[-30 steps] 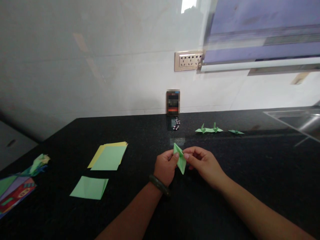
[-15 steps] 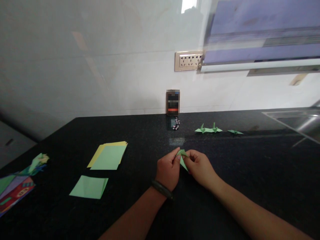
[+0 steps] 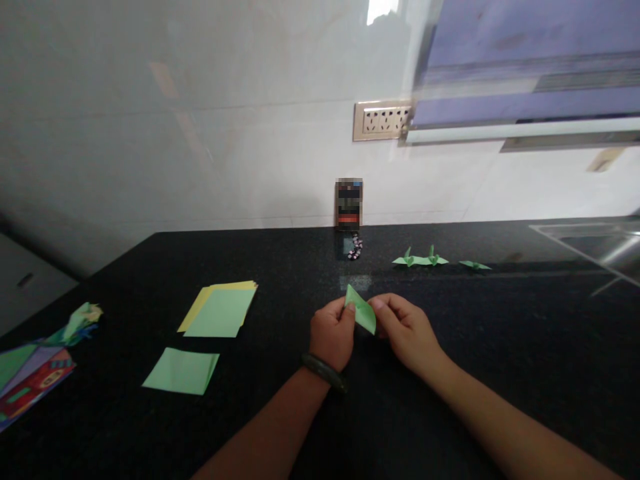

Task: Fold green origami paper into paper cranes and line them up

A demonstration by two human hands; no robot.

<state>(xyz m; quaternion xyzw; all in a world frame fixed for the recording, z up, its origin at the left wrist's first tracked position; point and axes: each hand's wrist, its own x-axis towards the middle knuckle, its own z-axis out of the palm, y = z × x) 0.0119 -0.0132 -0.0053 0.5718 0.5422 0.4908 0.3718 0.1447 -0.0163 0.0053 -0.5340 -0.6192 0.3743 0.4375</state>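
Left hand (image 3: 332, 331) and right hand (image 3: 406, 328) pinch a small folded green paper piece (image 3: 361, 315) between fingertips, above the black stone tabletop (image 3: 450, 373) mid-front. Likely light, thin, easily creased; best gripped at folded edges. Three green paper cranes (image 3: 421, 259) lie toward the far edge.

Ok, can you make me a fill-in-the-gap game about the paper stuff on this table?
1. Both hands, the left hand and the right hand, pinch a folded paper coloured ____.
2. The bracelet sits on the ____ wrist.
3. In the paper stack, the sheet peeking out underneath is ____.
4. The finished paper cranes stand on the black ____.

Missing words: green; left; yellow; counter
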